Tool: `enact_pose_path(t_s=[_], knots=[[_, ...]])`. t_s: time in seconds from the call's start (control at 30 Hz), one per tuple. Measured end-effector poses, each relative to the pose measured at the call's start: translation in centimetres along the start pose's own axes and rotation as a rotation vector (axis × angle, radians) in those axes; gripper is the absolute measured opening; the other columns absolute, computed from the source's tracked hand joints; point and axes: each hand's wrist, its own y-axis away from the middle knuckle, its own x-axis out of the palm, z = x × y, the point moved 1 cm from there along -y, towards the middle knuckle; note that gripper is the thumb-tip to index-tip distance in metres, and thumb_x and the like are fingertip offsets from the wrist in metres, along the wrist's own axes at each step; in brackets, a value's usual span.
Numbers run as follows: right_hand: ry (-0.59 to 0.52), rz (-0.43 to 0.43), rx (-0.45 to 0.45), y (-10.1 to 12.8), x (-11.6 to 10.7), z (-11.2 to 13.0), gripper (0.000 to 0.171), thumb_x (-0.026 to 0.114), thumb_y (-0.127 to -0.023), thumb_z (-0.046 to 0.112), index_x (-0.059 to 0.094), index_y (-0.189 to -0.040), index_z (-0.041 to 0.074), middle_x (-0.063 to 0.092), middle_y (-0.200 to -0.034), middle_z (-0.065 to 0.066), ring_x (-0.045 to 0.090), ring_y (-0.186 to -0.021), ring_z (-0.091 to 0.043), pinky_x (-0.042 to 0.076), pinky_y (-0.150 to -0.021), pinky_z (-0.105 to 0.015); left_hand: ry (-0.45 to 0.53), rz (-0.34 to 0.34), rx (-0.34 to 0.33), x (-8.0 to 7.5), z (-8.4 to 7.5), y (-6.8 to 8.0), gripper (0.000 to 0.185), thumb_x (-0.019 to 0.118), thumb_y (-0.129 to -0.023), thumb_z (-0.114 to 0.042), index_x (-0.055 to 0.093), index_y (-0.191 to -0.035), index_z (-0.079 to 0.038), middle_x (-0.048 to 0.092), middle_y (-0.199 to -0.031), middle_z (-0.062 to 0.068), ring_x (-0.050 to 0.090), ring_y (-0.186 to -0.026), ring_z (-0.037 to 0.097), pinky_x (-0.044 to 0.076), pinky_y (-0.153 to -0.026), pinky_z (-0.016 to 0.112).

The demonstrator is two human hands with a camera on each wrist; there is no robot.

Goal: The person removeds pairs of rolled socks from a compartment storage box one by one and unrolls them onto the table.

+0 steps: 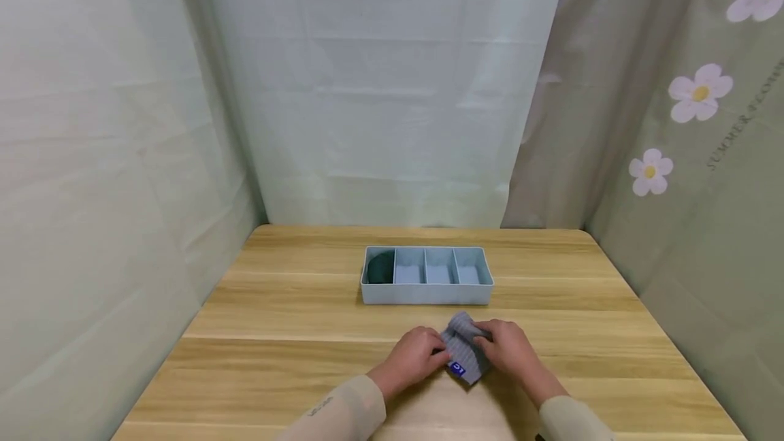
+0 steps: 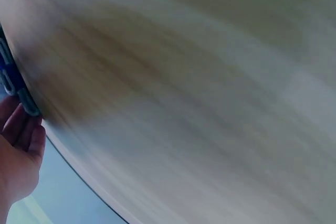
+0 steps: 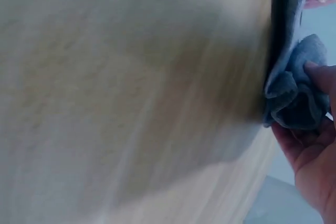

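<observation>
Head view: both hands, the left hand (image 1: 412, 354) and the right hand (image 1: 510, 348), pinch a grey sock (image 1: 464, 352) near the table's (image 1: 275, 318) front edge — just before the blue box (image 1: 427, 275).

Left wrist view: curled fingers (image 2: 21, 129) touch its blue tag.

Right wrist view: fingers (image 3: 315, 77) bunch the sock (image 3: 295, 85) — holding the fold.
</observation>
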Motion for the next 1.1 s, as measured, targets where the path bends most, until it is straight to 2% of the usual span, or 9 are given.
enact_pose_path(t_s=[0.1, 0.2, 0.33, 0.43, 0.57, 0.67, 0.77, 0.87, 1.1], knots=[[-0.024, 0.038, 0.068, -0.2, -0.4, -0.1, 0.018, 0.075, -0.084, 0.009, 0.077, -0.101, 0.005, 0.074, -0.096, -0.008, 0.068, -0.089, -0.025, 0.053, -0.08, -0.044, 0.002, 0.013, -0.026, 0.1, -0.2, -0.2, 0.019, 0.074, -0.09, -0.028, 0.078, -0.084, -0.01, 0.069, -0.086, -0.002, 0.061, -0.084, 0.01, 0.049, -0.079, 0.023], [-0.044, 0.051, 0.151, -0.2, -1.0, -0.4, 0.013, 0.074, -0.084, 0.011, 0.077, -0.095, 0.006, 0.073, -0.091, -0.005, 0.065, -0.082, -0.021, 0.053, -0.075, -0.042, 0.01, 0.03, -0.053, 0.3, -0.3, -0.2, 0.02, 0.076, -0.088, -0.025, 0.078, -0.094, -0.006, 0.069, -0.096, 0.002, 0.061, -0.093, 0.013, 0.05, -0.086, 0.025], [-0.06, 0.032, 0.25, 0.1, -1.5, -1.0, 0.016, 0.073, -0.084, 0.013, 0.076, -0.095, 0.003, 0.072, -0.091, -0.008, 0.065, -0.083, -0.025, 0.052, -0.077, -0.045, 0.012, 0.048, -0.035, 0.6, 0.0, -0.4, 0.023, 0.075, -0.089, -0.023, 0.077, -0.103, -0.004, 0.07, -0.104, 0.004, 0.063, -0.101, 0.014, 0.048, -0.092, 0.025], [-0.02, -0.07, 0.199, 0.5, -1.3, -1.6, 0.021, 0.075, -0.082, 0.01, 0.074, -0.101, 0.0, 0.07, -0.095, -0.013, 0.065, -0.089, -0.032, 0.051, -0.079, -0.049, 0.005, 0.044, 0.001, 0.8, 0.2, -0.5, 0.023, 0.075, -0.089, -0.022, 0.077, -0.103, -0.004, 0.071, -0.103, 0.003, 0.064, -0.101, 0.014, 0.048, -0.092, 0.024], [0.12, -0.232, -0.058, 0.7, -0.7, -2.0, 0.022, 0.073, -0.074, -0.006, 0.074, -0.095, 0.001, 0.065, -0.09, -0.013, 0.063, -0.086, -0.034, 0.052, -0.076, -0.049, 0.011, 0.04, 0.025, 0.9, 0.3, -0.6, 0.022, 0.074, -0.089, -0.022, 0.077, -0.102, -0.004, 0.071, -0.102, 0.004, 0.064, -0.1, 0.014, 0.048, -0.091, 0.024], [0.192, -0.219, -0.151, 0.8, -0.4, -1.9, 0.017, 0.069, -0.076, -0.005, 0.075, -0.09, 0.002, 0.065, -0.089, -0.011, 0.064, -0.085, -0.031, 0.054, -0.076, -0.047, 0.017, 0.044, 0.026, 0.9, 0.3, -0.6, 0.022, 0.074, -0.09, -0.021, 0.077, -0.102, -0.004, 0.071, -0.102, 0.004, 0.064, -0.1, 0.014, 0.048, -0.092, 0.023], [0.199, -0.123, -0.09, 0.7, -0.3, -1.7, 0.014, 0.073, -0.085, 0.009, 0.076, -0.096, 0.001, 0.067, -0.095, -0.01, 0.065, -0.09, -0.03, 0.053, -0.081, -0.046, 0.027, 0.054, 0.013, 0.6, 0.2, -0.6, 0.022, 0.074, -0.09, -0.022, 0.077, -0.103, -0.004, 0.071, -0.103, 0.003, 0.063, -0.101, 0.014, 0.048, -0.092, 0.024], [0.178, -0.068, -0.033, 0.6, -0.5, -1.9, 0.022, 0.077, -0.085, 0.017, 0.075, -0.1, 0.001, 0.068, -0.097, -0.011, 0.066, -0.091, -0.031, 0.053, -0.082, -0.048, 0.037, 0.07, -0.006, 0.5, 0.2, -0.6, 0.023, 0.073, -0.091, -0.022, 0.077, -0.105, -0.004, 0.071, -0.104, 0.003, 0.063, -0.102, 0.014, 0.048, -0.093, 0.025], [0.057, -0.093, 0.099, 0.3, -1.3, -3.1, 0.017, 0.073, -0.087, 0.009, 0.076, -0.1, -0.001, 0.073, -0.095, -0.016, 0.068, -0.091, -0.038, 0.052, -0.082, -0.053, 0.042, 0.071, -0.009, 0.7, 0.5, -0.5, 0.023, 0.073, -0.091, -0.023, 0.077, -0.105, -0.005, 0.071, -0.104, 0.002, 0.063, -0.101, 0.013, 0.048, -0.092, 0.024]])
